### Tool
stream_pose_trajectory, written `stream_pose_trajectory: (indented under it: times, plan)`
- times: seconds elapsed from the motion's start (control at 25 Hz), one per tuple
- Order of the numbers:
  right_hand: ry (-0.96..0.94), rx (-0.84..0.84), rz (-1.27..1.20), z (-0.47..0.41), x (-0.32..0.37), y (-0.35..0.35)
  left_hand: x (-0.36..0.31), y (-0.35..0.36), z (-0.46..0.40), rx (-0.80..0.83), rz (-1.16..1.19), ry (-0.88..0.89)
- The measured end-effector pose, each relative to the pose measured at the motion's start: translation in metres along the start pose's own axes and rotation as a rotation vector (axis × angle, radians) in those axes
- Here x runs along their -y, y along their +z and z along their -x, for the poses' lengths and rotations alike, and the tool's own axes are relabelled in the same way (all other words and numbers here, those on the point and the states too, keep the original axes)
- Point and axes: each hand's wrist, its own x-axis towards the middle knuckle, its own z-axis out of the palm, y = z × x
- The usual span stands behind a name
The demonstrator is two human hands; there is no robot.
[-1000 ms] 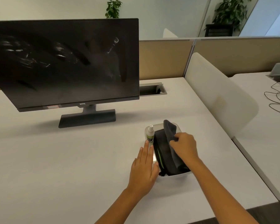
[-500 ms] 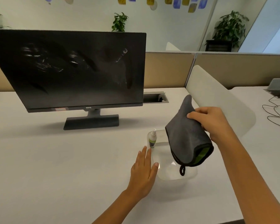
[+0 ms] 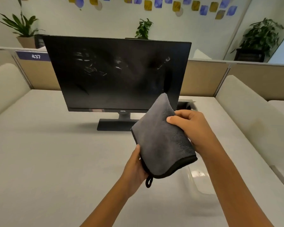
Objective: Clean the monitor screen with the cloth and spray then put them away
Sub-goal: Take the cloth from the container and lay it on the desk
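Head view: left hand (image 3: 135, 167) cups the cloth's (image 3: 161, 141) lower edge from beneath, fingers hidden, likely steadying it. Smeared monitor (image 3: 116, 76) stands behind on the desk (image 3: 47, 153). Right hand (image 3: 192, 128) pinches the cloth's upper side, probably readying a wipe.

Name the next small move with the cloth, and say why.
Probably let the left hand go and reach for the spray, which is out of sight now. Both hands hold the cloth above the desk, the right hand gripping its upper edge, and the monitor shows smears, unwiped.
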Motion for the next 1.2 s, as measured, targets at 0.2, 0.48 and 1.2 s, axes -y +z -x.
stream_pose_trajectory:
  times: [0.2,0.48,1.2]
  plan:
    - [0.185,-0.001,0.001,-0.005,-0.053,0.069,-0.02,-0.101,0.016,-0.118,-0.26,0.098]
    - [0.414,-0.057,0.043,-0.002,-0.148,0.161,-0.046,-0.198,0.005,-0.2,-0.705,0.219]
    - [-0.056,0.094,1.036,-0.006,-0.204,0.255,0.001,-0.201,-0.057,-0.345,-1.828,0.425]
